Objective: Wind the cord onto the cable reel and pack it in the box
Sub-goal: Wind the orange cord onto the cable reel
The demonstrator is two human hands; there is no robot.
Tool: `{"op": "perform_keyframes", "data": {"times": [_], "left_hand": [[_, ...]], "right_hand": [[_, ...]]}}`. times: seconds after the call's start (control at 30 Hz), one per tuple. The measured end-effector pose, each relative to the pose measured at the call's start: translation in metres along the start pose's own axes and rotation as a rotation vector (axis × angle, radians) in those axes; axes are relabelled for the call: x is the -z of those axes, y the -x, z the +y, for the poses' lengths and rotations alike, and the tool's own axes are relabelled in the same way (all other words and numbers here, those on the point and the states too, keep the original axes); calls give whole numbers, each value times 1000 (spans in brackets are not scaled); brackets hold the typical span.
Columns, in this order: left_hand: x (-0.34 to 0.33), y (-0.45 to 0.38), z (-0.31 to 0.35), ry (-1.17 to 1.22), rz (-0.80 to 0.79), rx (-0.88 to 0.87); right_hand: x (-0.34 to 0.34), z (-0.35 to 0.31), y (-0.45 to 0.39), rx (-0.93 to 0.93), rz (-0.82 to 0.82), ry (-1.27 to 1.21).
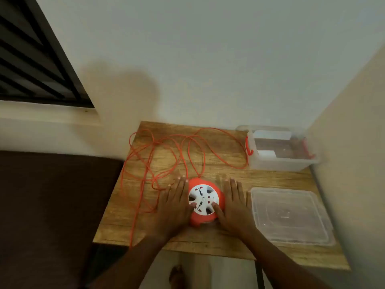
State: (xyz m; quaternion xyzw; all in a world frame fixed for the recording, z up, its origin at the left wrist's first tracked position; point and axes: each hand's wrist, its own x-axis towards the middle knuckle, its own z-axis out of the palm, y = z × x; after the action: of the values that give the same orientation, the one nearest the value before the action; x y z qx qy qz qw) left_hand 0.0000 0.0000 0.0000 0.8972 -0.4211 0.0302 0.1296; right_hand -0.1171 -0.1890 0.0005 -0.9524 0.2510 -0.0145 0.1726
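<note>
Reel [205,202] lies flat, socket face up, at the near middle of the table [218,163]; left hand [176,205] and right hand [233,203] flank it with fingers spread flat and both thumbs on the white face, neither clamped, probably to steady it for turning. Cord [166,151] sprawls unwound behind and over the left edge. Box [279,151] sits open at far right with lid [291,215] laid near, ready for packing.

Wood-grain table [227,163] with a matt, streaked finish. Smooth orange and white plastic cable reel [205,202]. Thin orange cord [145,161], rubbery-looking. Clear, slightly glossy plastic box [281,161] and clear plastic lid [289,215].
</note>
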Motion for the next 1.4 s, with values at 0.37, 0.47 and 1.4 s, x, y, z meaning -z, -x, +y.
{"op": "perform_keyframes", "data": {"times": [0.37,0.47,1.4], "left_hand": [[2,-10,19,301,-26,407],[14,-26,25,541,-17,534],[236,-203,31,1617,324,371]], "right_hand": [[6,-23,-3,-34,-90,-273],[13,-24,-13,-21,-85,-303],[264,-90,-126,456,466,-210]]}}
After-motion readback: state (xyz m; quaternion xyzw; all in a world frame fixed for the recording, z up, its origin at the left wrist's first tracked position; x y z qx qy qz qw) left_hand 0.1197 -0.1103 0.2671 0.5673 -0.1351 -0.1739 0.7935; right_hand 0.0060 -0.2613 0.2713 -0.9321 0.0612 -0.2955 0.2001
